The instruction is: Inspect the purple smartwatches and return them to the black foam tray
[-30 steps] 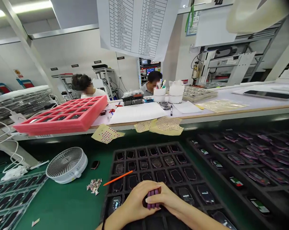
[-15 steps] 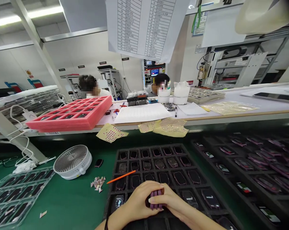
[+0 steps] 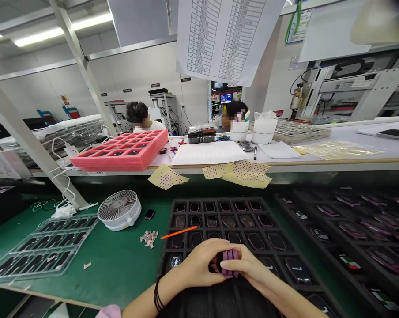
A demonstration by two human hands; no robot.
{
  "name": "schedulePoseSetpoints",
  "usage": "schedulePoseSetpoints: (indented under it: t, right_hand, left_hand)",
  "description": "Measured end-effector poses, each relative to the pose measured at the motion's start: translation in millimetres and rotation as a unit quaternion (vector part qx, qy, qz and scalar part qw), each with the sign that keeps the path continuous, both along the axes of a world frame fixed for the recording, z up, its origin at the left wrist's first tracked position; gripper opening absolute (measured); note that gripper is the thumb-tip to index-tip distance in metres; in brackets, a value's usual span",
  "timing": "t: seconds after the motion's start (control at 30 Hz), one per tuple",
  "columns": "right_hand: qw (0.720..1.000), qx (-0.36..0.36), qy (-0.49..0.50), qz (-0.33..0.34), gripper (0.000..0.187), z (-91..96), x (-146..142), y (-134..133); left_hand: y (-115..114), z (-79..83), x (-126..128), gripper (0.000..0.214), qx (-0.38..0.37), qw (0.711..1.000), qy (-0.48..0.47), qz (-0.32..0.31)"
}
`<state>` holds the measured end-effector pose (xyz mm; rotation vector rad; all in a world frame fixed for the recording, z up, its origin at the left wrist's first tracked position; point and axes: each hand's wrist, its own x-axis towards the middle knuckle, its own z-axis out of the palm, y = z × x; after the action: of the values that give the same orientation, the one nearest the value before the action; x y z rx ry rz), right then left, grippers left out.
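Both my hands are closed around a small stack of purple smartwatch cases (image 3: 231, 263). My left hand (image 3: 204, 263) wraps the stack from its left side, with fingers over the top. From the right, my right hand (image 3: 249, 266) grips it, the thumb lying across the cases' edges. My palms hide part of the stack. Beneath the hands lies a black foam tray (image 3: 199, 304) with watch cases and screens in its compartments; one screen (image 3: 175, 260) at the left is lit. An orange stick (image 3: 178, 232) lies across the tray's left edge.
Left on the green mat are a white fan (image 3: 119, 210), a dark watch piece (image 3: 149, 214), paper scraps (image 3: 149, 239) and a clear tray (image 3: 40, 249) of black parts. More watch cases fill a foam tray (image 3: 321, 260) at right. A pink foam tray (image 3: 120, 164) sits on the shelf; two people work beyond.
The camera view has swung to the left, so the bench appears shifted right. Both hands keep hold of the stack above the black tray, with the grip little changed.
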<state>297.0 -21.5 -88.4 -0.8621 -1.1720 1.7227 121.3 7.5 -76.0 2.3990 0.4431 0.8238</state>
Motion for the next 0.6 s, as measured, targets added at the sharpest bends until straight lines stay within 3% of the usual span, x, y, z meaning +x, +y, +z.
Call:
schedulePoseSetpoints:
  t: [0.13,0.6]
  right_hand:
    - [1.000,-0.005,-0.001,-0.008,0.033,1.1,3,-15]
    - [0.998,-0.039,-0.040,-0.007,0.030,-7.5,-10,-65]
  left_hand:
    - [-12,2.9,-2,0.067,0.019,1.000,0.018,-0.016]
    - [-49,-16.2,-15,0.057,0.041,0.998,0.022,-0.031]
